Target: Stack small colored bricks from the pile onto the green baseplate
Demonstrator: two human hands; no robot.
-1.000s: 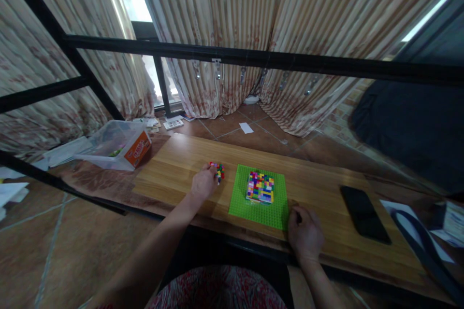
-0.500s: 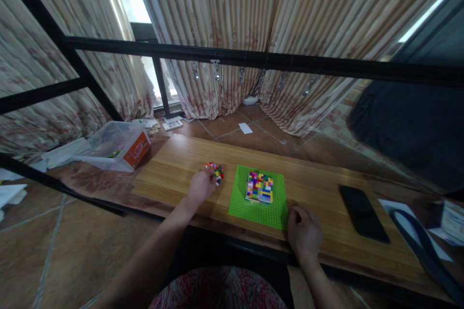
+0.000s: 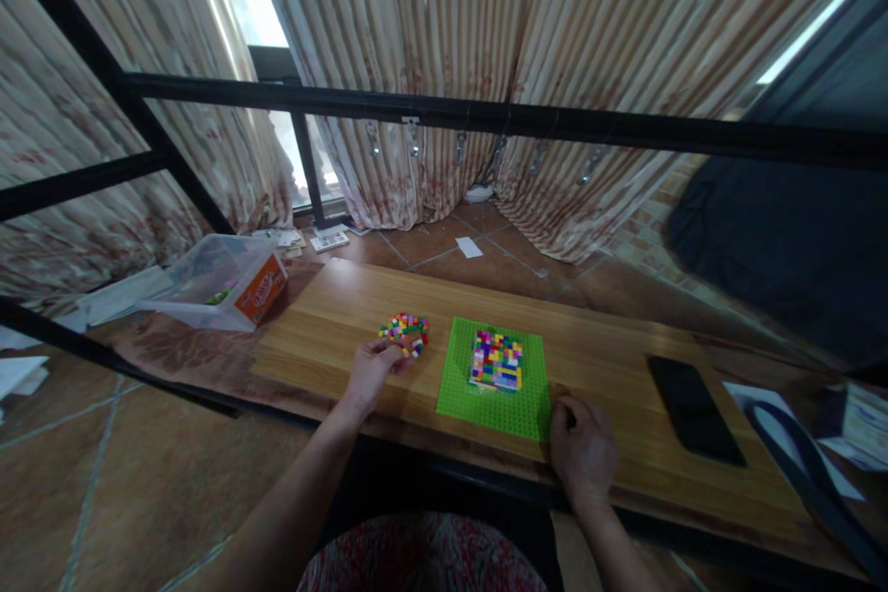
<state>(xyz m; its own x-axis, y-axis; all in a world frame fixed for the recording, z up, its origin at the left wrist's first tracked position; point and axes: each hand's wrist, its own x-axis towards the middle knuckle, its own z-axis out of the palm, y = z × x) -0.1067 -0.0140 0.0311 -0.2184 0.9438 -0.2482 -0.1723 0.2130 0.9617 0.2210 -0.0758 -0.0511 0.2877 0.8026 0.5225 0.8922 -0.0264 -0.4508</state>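
My left hand (image 3: pixel 376 373) is at the near edge of a loose pile of small coloured bricks (image 3: pixel 404 326). Its thumb and fingers are pinched together, and what lies between them is too small to make out. My right hand (image 3: pixel 584 446) rests with curled fingers at the near right corner of a green baseplate (image 3: pixel 454 393); whether anything is inside the curl is hidden. On the baseplate stands a block of many-coloured bricks (image 3: pixel 497 359), roughly square from above.
The wooden table (image 3: pixel 333 296) also bears a black phone (image 3: pixel 696 410) on the right. A clear plastic box (image 3: pixel 201 296) with an orange label stands to the left. Beyond the table a black metal bar (image 3: pixel 444 114) crosses before the curtains (image 3: pixel 458 9).
My left hand has drawn back toward me and slightly left, uncovering more of the brick pile. My right hand and the baseplate have stayed in place.
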